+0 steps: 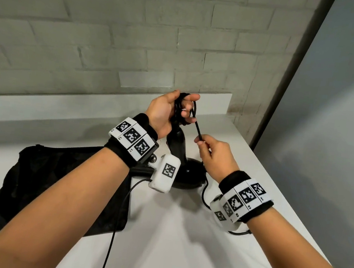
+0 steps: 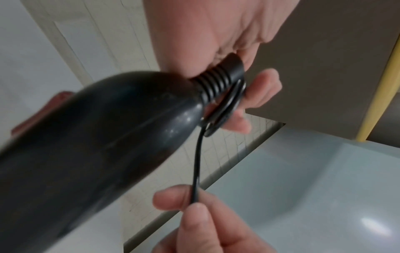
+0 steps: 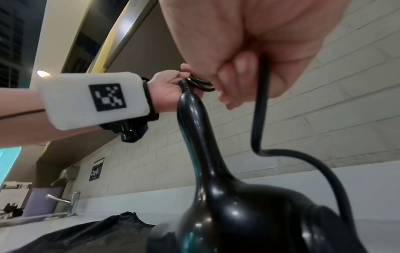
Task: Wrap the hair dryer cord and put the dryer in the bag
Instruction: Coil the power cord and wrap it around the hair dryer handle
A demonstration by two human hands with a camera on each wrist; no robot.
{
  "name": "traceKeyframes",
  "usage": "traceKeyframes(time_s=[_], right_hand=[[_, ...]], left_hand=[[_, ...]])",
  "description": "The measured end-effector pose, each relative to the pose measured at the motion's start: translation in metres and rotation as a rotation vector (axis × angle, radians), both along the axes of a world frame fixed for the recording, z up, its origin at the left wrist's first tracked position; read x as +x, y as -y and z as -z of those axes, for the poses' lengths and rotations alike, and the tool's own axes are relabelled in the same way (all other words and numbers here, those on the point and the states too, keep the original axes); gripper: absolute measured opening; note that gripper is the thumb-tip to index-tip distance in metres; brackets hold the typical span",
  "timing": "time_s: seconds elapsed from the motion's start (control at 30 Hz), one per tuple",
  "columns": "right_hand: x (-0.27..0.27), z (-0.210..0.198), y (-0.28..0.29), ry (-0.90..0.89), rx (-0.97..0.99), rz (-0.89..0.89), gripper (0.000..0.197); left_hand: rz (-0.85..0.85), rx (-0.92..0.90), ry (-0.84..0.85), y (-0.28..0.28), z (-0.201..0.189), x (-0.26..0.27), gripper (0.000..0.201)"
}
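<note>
The black hair dryer (image 1: pixel 178 144) stands on the white counter (image 1: pixel 182 233) with its handle pointing up. My left hand (image 1: pixel 186 108) holds the top of the handle, and several loops of the black cord (image 1: pixel 198 130) are wound round its fingers. In the left wrist view the loops (image 2: pixel 229 102) sit beside the ribbed cord collar (image 2: pixel 218 80). My right hand (image 1: pixel 200 140) pinches the cord just below the left, stretching it taut. Slack cord (image 3: pixel 259 119) hangs from the right hand (image 3: pixel 249 68) down past the dryer body (image 3: pixel 227 214). The black bag (image 1: pixel 55 186) lies flat to the left.
A grey brick wall (image 1: pixel 116 38) rises behind the counter, and a grey panel (image 1: pixel 326 129) closes the right side. The counter's right edge (image 1: pixel 282 223) lies close to my right wrist. A thin camera cable (image 1: pixel 117 226) hangs over the bag. A tap (image 3: pixel 73 203) stands far left.
</note>
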State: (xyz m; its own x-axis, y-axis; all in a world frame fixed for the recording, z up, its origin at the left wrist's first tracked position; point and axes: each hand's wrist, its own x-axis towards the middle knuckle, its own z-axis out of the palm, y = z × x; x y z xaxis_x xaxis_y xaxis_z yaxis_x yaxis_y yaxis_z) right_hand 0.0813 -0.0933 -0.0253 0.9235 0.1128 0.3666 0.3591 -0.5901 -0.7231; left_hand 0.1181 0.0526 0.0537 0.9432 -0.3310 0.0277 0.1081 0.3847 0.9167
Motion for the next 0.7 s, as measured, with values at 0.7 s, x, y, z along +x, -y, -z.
traceKeyframes(time_s=[0.7], right_hand=[[0.001, -0.078, 0.006, 0.367, -0.18, -0.051, 0.015]], left_hand=[[0.026, 0.682, 0.332, 0.017, -0.001, -0.013, 0.062]])
